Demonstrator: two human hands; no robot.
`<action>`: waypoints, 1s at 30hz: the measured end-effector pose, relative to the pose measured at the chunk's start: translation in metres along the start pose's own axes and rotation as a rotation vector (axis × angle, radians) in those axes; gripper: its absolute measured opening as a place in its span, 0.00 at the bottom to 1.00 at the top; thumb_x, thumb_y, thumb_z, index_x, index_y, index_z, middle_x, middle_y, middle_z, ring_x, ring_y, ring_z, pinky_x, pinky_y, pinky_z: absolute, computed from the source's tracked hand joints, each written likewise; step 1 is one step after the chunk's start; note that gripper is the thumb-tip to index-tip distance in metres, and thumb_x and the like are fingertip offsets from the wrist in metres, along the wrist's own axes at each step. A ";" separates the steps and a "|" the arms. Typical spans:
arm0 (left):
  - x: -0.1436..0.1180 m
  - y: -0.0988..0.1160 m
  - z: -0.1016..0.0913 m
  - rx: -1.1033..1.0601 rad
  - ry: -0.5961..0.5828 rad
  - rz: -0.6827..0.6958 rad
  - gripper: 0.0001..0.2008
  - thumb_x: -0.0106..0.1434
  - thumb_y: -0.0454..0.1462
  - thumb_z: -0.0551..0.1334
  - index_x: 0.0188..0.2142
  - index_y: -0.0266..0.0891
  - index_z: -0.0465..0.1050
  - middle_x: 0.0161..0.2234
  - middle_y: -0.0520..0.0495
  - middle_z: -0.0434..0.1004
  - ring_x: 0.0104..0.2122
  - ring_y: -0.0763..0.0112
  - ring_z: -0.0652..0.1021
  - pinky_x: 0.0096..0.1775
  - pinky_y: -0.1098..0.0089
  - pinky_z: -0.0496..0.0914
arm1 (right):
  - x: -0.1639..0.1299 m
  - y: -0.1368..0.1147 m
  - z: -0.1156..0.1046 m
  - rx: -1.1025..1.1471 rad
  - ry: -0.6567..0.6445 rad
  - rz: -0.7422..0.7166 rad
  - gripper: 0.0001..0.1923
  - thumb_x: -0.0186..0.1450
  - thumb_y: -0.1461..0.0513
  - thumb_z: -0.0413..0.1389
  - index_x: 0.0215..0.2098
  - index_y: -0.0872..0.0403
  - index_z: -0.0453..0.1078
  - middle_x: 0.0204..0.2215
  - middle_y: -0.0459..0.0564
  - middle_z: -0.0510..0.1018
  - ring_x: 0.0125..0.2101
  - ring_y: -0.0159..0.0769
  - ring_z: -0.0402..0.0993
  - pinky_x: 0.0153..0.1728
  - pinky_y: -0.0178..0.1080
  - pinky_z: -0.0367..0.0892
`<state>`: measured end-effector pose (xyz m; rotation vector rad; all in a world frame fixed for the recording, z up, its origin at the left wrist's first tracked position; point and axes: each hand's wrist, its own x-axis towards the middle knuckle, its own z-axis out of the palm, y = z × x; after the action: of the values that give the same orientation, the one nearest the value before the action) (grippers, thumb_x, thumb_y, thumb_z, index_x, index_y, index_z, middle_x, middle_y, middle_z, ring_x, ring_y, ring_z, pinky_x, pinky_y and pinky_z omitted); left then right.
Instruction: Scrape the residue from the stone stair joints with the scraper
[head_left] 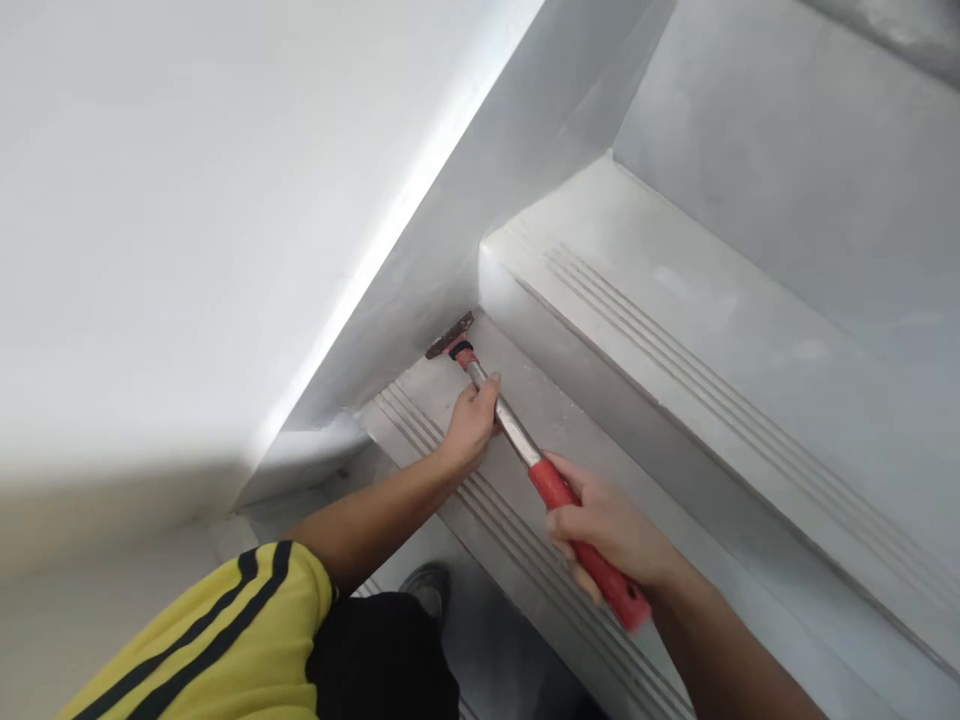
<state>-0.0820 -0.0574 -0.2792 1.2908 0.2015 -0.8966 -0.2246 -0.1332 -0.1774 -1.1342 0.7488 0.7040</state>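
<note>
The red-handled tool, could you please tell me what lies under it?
Below the red-handled tool is a pale grey step, visible on both sides of it. What lies directly beneath the tool, the left hand and the right hand is covered.

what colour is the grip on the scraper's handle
The grip is red, seen best in the head view.

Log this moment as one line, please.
left hand: grips scraper shaft | right hand: grips red handle | blade: beside wall, at end of step
</note>
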 end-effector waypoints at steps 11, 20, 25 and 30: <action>-0.008 -0.001 -0.014 -0.016 -0.012 0.005 0.22 0.53 0.51 0.63 0.22 0.39 0.53 0.13 0.59 0.50 0.11 0.83 0.52 0.16 0.77 0.46 | 0.001 0.000 0.009 -0.047 -0.059 -0.020 0.18 0.53 0.63 0.49 0.43 0.53 0.55 0.17 0.36 0.66 0.10 0.25 0.63 0.12 0.25 0.55; -0.013 -0.004 -0.023 -0.006 -0.018 0.037 0.20 0.55 0.49 0.61 0.21 0.40 0.53 0.13 0.58 0.51 0.11 0.82 0.54 0.15 0.77 0.47 | 0.007 0.012 0.017 -0.009 -0.100 -0.067 0.19 0.52 0.62 0.50 0.42 0.53 0.54 0.16 0.36 0.66 0.09 0.26 0.63 0.11 0.26 0.56; -0.021 -0.008 -0.029 -0.003 0.039 0.021 0.19 0.55 0.49 0.60 0.23 0.40 0.54 0.13 0.58 0.53 0.12 0.80 0.57 0.15 0.76 0.49 | 0.007 0.019 0.030 -0.010 -0.058 -0.075 0.19 0.51 0.63 0.50 0.41 0.52 0.53 0.14 0.34 0.64 0.09 0.27 0.63 0.11 0.26 0.55; -0.028 -0.009 -0.039 0.000 0.015 0.054 0.19 0.55 0.49 0.60 0.23 0.39 0.55 0.14 0.57 0.55 0.13 0.79 0.59 0.16 0.76 0.51 | 0.008 0.029 0.044 -0.024 -0.062 -0.065 0.19 0.50 0.64 0.49 0.41 0.52 0.52 0.14 0.34 0.64 0.09 0.29 0.65 0.11 0.26 0.56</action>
<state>-0.0931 -0.0099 -0.2811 1.2976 0.1777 -0.8408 -0.2368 -0.0827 -0.1886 -1.1490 0.6499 0.6920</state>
